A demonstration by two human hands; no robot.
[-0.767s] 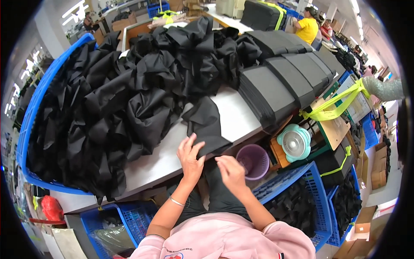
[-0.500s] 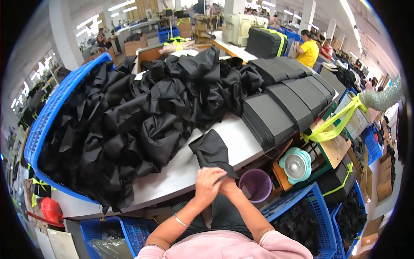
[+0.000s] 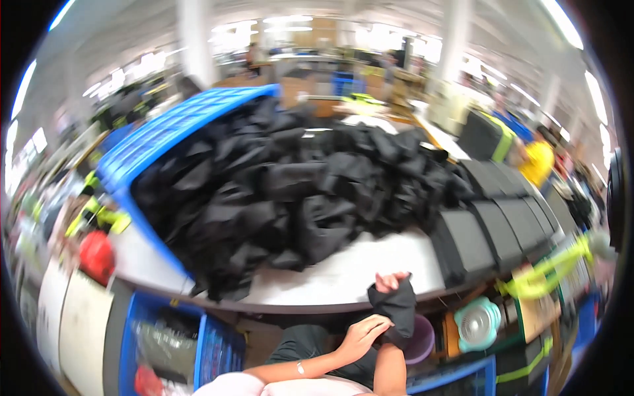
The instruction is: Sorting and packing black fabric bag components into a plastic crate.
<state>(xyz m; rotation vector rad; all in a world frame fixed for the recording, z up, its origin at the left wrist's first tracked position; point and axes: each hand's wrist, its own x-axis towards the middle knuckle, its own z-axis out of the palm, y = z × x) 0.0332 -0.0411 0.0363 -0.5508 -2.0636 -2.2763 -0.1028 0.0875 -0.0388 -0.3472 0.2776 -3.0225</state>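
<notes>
A black fabric piece [image 3: 396, 310] covers my right hand and wrist like a sleeve. At its far end the fingertips of my right hand [image 3: 389, 282] poke out, somewhat spread; the rest of that hand is hidden in the cloth. My left hand [image 3: 364, 335] lies against the near left side of the piece, its fingers pinched on the fabric. Beyond both hands, a big heap of crumpled black fabric pieces [image 3: 297, 191] spills from a tipped blue plastic crate [image 3: 191, 119] over the white table [image 3: 343, 274].
Stacks of flat black panels [image 3: 465, 241] stand on the table's right. Below the edge are a purple bin [image 3: 421, 340], a teal fan [image 3: 478, 323] and blue crates [image 3: 198, 350]. A red bag [image 3: 97, 257] hangs at left. Someone in yellow [image 3: 538, 162] is at the far right.
My view has swung left and is blurred. The black fabric piece, earlier lying partly on the table and gripped by both hands, now wraps my right hand, whose fingers stick out.
</notes>
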